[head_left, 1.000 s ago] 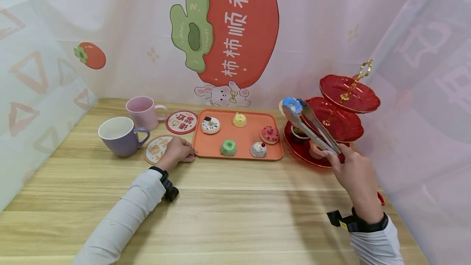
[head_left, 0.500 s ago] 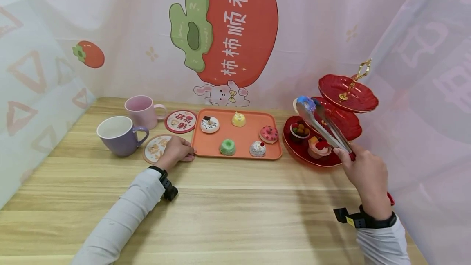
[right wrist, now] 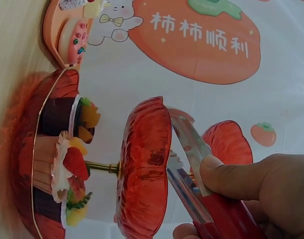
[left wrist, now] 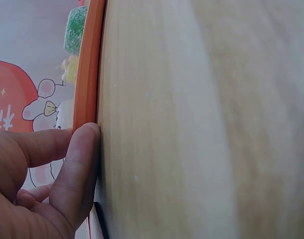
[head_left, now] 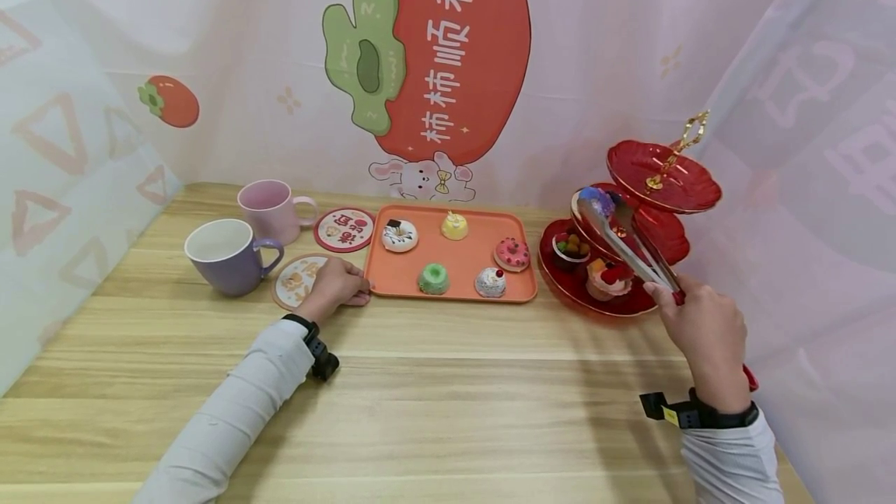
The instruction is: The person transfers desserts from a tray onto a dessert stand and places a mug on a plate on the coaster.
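My right hand (head_left: 707, 329) grips metal food tongs (head_left: 626, 253) with red handles, thumb on one arm in the right wrist view. Between the tong tips is a blue-purple donut (head_left: 597, 200), at the left part of the middle tier (head_left: 665, 233) of a red three-tier cake stand; whether it touches the plate I cannot tell. In the right wrist view the middle tier (right wrist: 147, 167) mostly hides the donut. My left hand (head_left: 336, 288) pinches the near left corner of an orange tray (head_left: 448, 259) between thumb and fingers, seen closely in the left wrist view (left wrist: 89, 59).
Several small cakes and donuts sit on the tray, including a pink donut (head_left: 512, 254). Cupcakes (head_left: 607, 280) fill part of the stand's bottom tier. A purple mug (head_left: 227, 263), a pink mug (head_left: 269, 216) and two round coasters (head_left: 344, 229) stand at the left. Printed cloth hangs behind.
My right hand has carried the donut in the tongs rightward and slightly down, from left of the stand to its middle tier. The left hand stays on the tray corner.
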A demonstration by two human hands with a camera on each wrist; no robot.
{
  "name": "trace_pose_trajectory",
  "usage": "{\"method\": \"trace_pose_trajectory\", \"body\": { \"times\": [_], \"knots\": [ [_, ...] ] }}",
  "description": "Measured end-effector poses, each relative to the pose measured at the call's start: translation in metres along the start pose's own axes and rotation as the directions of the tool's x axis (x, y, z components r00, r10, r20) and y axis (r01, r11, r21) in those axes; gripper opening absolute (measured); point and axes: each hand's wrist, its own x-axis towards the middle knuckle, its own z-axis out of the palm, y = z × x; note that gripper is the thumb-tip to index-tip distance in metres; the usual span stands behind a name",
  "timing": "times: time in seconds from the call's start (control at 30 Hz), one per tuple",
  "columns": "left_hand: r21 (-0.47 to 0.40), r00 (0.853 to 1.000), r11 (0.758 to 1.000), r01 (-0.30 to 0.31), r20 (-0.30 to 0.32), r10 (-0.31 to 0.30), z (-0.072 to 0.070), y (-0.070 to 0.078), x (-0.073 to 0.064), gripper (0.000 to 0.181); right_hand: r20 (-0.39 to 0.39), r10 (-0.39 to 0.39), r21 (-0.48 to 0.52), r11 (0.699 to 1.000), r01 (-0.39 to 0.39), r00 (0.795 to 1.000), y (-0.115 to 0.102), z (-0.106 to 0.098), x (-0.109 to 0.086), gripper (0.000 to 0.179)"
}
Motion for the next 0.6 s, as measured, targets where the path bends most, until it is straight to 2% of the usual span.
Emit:
{"method": "trace_pose_trajectory", "body": {
  "times": [0.6],
  "knots": [
    [0.005, 1.0, 1.0, -0.006, -0.007, 0.006, -0.0003, 0.0008, -0.0015, 0.02, 0.045, 0.014, -0.002, 1.0, -0.014, 0.999, 0.0056, -0.0004, 0.0037, 0.035]
  ]
}}
